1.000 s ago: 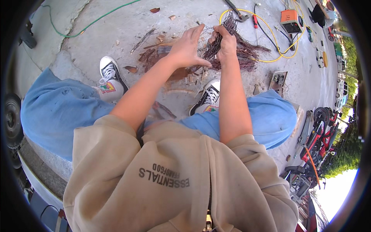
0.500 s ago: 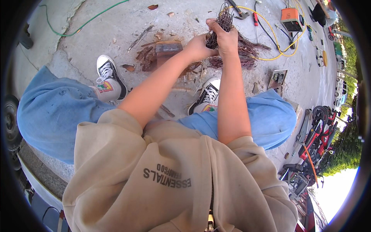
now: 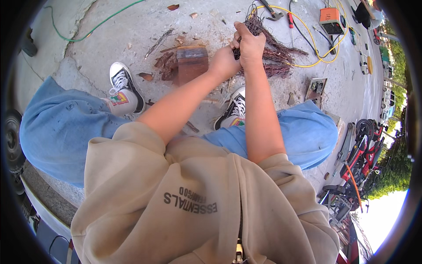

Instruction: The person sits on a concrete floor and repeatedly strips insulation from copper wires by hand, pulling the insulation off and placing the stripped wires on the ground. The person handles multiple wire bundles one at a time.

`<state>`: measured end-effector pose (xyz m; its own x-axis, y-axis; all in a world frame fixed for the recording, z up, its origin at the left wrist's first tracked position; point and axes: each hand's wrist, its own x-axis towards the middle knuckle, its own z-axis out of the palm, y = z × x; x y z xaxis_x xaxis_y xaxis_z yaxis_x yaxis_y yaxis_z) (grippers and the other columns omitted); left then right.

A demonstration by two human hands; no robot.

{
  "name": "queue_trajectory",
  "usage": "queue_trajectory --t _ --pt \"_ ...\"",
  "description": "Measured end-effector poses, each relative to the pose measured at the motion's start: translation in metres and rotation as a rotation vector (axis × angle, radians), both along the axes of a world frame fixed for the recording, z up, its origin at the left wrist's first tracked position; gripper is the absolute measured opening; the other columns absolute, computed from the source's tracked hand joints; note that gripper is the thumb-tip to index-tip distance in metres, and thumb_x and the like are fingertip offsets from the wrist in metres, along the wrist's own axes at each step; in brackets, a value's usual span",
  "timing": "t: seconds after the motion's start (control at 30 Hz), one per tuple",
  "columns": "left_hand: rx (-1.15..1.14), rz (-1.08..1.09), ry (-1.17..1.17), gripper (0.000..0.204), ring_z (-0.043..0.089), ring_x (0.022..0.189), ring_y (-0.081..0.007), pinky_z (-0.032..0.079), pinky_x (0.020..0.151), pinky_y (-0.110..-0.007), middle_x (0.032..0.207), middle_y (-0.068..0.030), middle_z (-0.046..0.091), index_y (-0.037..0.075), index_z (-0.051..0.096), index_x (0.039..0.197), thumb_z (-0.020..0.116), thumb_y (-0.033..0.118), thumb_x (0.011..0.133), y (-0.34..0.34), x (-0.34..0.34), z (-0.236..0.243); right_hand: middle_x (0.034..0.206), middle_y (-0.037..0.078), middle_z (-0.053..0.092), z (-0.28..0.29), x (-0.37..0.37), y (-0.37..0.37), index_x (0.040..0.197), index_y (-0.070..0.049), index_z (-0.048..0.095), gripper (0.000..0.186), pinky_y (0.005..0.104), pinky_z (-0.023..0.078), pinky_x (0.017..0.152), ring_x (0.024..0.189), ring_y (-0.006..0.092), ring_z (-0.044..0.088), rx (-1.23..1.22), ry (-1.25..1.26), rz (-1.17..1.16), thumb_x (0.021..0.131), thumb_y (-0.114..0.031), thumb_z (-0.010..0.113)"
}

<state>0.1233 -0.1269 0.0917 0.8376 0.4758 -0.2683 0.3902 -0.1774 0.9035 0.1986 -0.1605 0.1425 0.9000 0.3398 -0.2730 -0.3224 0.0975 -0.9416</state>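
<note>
A tangled bundle of thin, dark reddish-brown wire (image 3: 254, 23) is gripped between my two hands above the concrete. My right hand (image 3: 251, 45) has its fingers wrapped round the bundle. Close against it on the left, my left hand (image 3: 225, 62) is closed round the lower end of the bundle, its fingers mostly hidden. More of the same wire (image 3: 281, 55) lies spread on the ground just right of my hands. Left of my left hand rests a rust-brown block (image 3: 192, 66) with a greyish upper part, among brown flaky scraps (image 3: 166, 66).
Beyond the wire lie a hammer (image 3: 273, 14), a red-handled screwdriver (image 3: 290, 22) and a yellow cable (image 3: 303, 66). The cable runs near an orange box-shaped machine (image 3: 330, 20). A small metal box (image 3: 315, 89) sits by my right knee. A green hose (image 3: 79, 40) crosses the far left.
The wire bundle has tilted and lowered a little between my hands. My right hand has shifted slightly left, and my left hand has closed in more tightly beside it.
</note>
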Motion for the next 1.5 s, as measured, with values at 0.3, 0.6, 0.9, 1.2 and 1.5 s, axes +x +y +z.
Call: queue_trajectory --t 0.3,0.6,0.9,1.2,1.5 --pt "0.279 -0.01 0.057 0.042 0.066 0.08 -0.0415 0.053 0.074 -0.048 0.079 -0.0241 0.067 -0.002 0.061 0.097 0.068 0.036 0.081 0.003 0.002 -0.02 0.067 0.009 0.062 -0.034 0.028 -0.013 0.085 0.005 0.059 0.029 0.0336 0.051 0.051 0.051 0.0175 0.058 -0.327 -0.464 -0.031 0.074 -0.012 0.079" --pt "0.468 0.266 -0.369 0.046 0.064 0.072 -0.0227 0.052 0.073 -0.035 0.082 -0.0096 0.066 -0.004 0.057 0.106 0.07 0.035 0.086 0.05 -0.022 -0.033 0.106 0.028 0.066 -0.093 0.04 -0.047 0.11 0.018 0.057 0.082 0.0367 0.052 0.086 0.093 0.0331 0.068 -0.798 -0.206 -0.083 0.06 -0.042 0.082" --pt "-0.66 0.634 0.132 0.021 0.061 0.071 -0.014 0.047 0.061 -0.025 0.085 -0.0054 0.067 0.001 0.063 0.101 0.049 0.015 0.095 0.12 -0.095 -0.081 0.102 0.016 0.064 -0.147 -0.004 -0.03 0.112 0.009 0.055 0.048 0.0421 0.062 0.064 0.084 0.0256 0.067 -0.467 0.311 -0.159 0.079 -0.02 0.075" --pt "-0.634 0.185 0.431 0.032 0.058 0.093 -0.0135 0.049 0.07 -0.027 0.104 -0.0042 0.067 0.008 0.064 0.12 0.053 0.023 0.095 0.135 -0.116 -0.11 0.106 0.018 0.064 -0.168 -0.049 -0.012 0.121 -0.005 0.056 0.056 0.0498 0.053 0.085 0.099 0.0305 0.063 -0.137 0.818 -0.005 0.085 -0.047 0.068" --pt "-0.131 -0.135 0.336 0.025 0.068 0.082 -0.0232 0.052 0.079 -0.035 0.093 -0.0084 0.073 0.006 0.073 0.104 0.061 0.023 0.089 0.168 -0.124 -0.135 0.092 0.009 0.064 -0.168 -0.021 -0.025 0.101 -0.007 0.06 0.012 0.0324 0.053 0.058 0.072 0.0188 0.062 -0.347 0.599 0.068 0.092 -0.015 0.058"
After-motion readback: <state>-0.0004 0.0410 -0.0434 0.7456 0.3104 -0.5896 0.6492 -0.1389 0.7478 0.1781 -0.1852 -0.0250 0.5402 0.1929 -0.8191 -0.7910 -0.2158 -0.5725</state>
